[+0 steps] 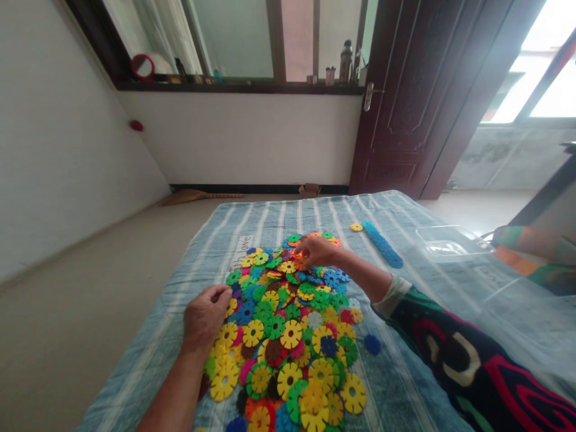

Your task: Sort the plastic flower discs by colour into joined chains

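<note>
Plastic discs [288, 336], notched and many-coloured, lie heaped mid bed cover [252, 222], reaching its near edge. Left hand [204, 318] rests curled on the heap's left margin; whether it holds a disc cannot be told. Right hand [317, 251] pinches narrow on discs at the far side. Advised: grip one rim only, with the left hand steadying the heap. Blue joined strip [382, 245] lies further right.

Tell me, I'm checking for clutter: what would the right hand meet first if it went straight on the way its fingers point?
The right hand points left into the pile of plastic discs; its fingertips seem to touch the far ones, so discs come first.
</note>
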Available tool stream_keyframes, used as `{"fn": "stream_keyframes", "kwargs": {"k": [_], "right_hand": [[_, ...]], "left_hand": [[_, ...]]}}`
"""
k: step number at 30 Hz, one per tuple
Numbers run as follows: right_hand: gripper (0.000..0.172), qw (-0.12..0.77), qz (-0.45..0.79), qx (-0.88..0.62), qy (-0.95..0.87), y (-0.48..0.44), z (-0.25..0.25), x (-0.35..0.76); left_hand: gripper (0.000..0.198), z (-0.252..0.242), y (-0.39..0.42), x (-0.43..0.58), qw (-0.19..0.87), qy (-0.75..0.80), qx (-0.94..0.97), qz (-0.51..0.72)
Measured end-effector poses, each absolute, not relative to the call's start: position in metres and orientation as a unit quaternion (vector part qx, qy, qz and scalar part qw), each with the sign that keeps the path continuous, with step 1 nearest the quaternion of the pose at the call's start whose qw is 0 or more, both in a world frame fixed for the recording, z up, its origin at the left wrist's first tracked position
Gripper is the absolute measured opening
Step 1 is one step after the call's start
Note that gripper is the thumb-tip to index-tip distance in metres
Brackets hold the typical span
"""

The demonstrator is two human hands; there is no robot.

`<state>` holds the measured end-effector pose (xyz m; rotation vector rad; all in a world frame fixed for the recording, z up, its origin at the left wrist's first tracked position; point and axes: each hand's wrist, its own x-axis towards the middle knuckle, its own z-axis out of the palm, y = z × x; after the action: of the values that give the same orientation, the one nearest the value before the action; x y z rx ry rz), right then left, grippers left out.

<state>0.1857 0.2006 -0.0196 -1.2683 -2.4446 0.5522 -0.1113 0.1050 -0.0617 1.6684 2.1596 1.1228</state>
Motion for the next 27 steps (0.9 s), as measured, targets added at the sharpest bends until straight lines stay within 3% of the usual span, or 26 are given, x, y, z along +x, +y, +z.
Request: {"fn": "stream_keyframes", "kwargs": {"k": [9, 14, 21, 27], "right_hand": [[0.029, 0.132, 0.100, -0.457, -0.874, 0.180, -0.023, 0.185], [0.018, 0.174, 0.115, -0.440, -0.873, 0.173, -0.033, 0.191], [0.011, 0.330, 0.105, -0.320, -0.882, 0.144, -0.048, 0.209], [0.012, 0.333, 0.112, -0.270, -0.896, 0.112, -0.047, 0.218]], "left_hand": [[0.029, -0.064, 0.105, -0.112, 0.092, 0.724, 0.565, 0.385], [0.031, -0.063, 0.104, -0.110, 0.097, 0.725, 0.563, 0.386], [0.032, -0.062, 0.104, -0.109, 0.093, 0.730, 0.562, 0.378], [0.030, -0.063, 0.104, -0.109, 0.091, 0.725, 0.569, 0.378]]}}
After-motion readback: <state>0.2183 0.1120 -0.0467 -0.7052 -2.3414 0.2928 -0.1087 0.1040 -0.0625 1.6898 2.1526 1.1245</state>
